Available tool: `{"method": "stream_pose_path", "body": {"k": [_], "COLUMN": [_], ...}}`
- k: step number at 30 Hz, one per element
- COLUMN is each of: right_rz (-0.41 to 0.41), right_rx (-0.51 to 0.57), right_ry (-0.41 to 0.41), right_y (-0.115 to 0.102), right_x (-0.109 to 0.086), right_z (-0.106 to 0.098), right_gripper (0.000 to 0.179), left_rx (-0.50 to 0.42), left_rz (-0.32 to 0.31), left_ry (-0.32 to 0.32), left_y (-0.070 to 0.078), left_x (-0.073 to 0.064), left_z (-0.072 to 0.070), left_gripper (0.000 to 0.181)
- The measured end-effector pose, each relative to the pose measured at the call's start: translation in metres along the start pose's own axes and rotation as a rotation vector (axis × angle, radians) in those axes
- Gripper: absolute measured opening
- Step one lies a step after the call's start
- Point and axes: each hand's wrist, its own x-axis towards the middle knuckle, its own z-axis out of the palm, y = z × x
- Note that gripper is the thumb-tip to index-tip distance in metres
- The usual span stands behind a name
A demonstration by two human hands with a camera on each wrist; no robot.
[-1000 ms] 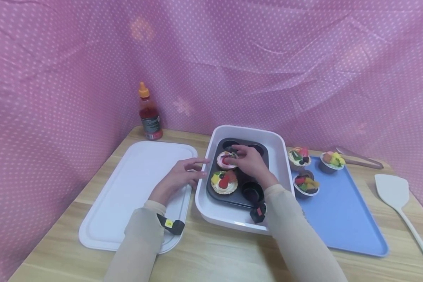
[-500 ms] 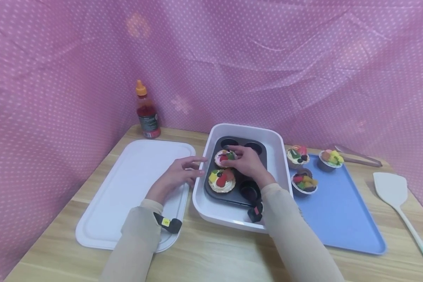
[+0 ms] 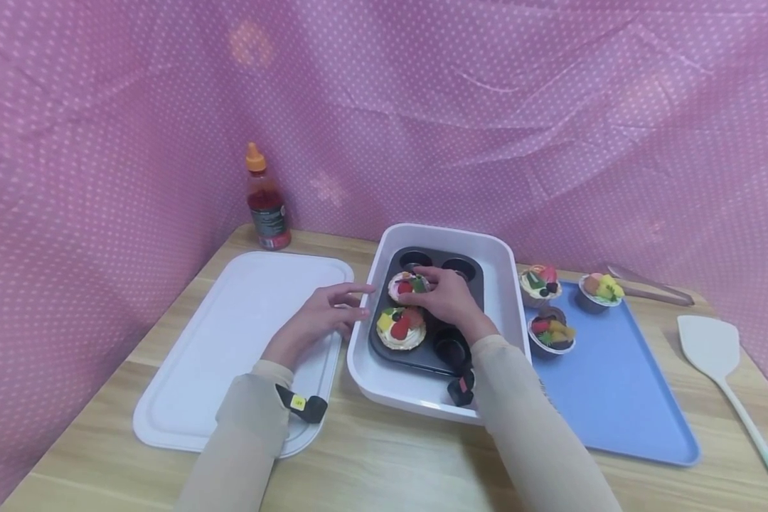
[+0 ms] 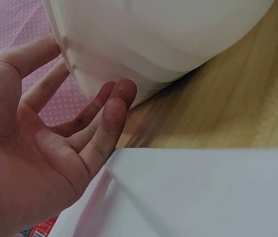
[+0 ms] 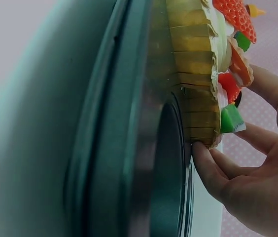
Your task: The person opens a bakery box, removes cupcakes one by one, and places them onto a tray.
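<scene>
A dark muffin pan (image 3: 416, 360) lies inside a white rectangular bin (image 3: 409, 402). My right hand (image 3: 451, 295) is over the pan, thumb and fingers around the rim of a pink-cream cupcake (image 3: 402, 287) in the left row. The right wrist view shows those fingertips at the edge of its pleated golden cup (image 5: 200, 116). Just in front of it sits a white-cream cupcake (image 3: 402, 334) topped with strawberry. My left hand (image 3: 316, 316) stays beside the bin with relaxed fingers; in the left wrist view its fingertips are at the bin's rim and outer wall (image 4: 124, 54).
On the left lies a white tray (image 3: 230, 355). A blue tray (image 3: 621, 384) with several fruit-topped cupcakes (image 3: 550, 333) is on the right, near tongs (image 3: 656, 293) and a pale spatula (image 3: 710, 348). A sauce bottle (image 3: 269, 213) stands at the back left, before a pink curtain.
The head view has shifted slightly, so everything sits a little further left. My right hand keeps its place at the pink-cream cupcake, and the left hand stays beside the bin.
</scene>
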Motion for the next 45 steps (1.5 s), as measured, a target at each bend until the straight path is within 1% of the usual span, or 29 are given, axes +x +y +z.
{"method": "stream_pose_path", "body": {"k": [6,13,23,27,33,41,45], "right_rz": [0.018,0.011,0.006,0.001,-0.01,-0.014,-0.017], "right_rx": [0.018,0.027,0.043,0.04,0.036,0.077,0.089], "right_ry": [0.003,0.013,0.009,0.007,0.006,0.0,-0.006], "right_y": [-0.0023,-0.0045,-0.0023,-0.0011,0.0011,0.0038,0.0049], "right_x": [-0.0008,-0.0007,0.0027,0.0025,0.002,0.0022,0.0015], "right_z": [0.0018,0.0042,0.0062,0.0051,0.0015,-0.0009,-0.0017], "right_gripper": [0.071,0.07,0.069,0.069,0.069,0.068,0.068], "left_rx": [0.002,-0.001,0.0,-0.002,-0.007,0.006,0.002], "left_rz": [0.0,-0.004,0.01,0.012,0.02,-0.001,0.005], "left_ry": [0.002,0.012,0.003,0.002,-0.009,-0.002,-0.011], "left_y": [-0.0018,-0.0012,-0.0012,-0.0001,-0.0024,0.0001,-0.0014], "left_x": [0.0018,-0.0003,-0.001,-0.0013,0.0013,0.0004,0.0015], "left_z": [-0.0015,-0.0026,-0.004,-0.0031,-0.0021,-0.0009,-0.0002], "left_gripper": [0.052,0.053,0.054,0.053,0.053,0.053,0.054]}}
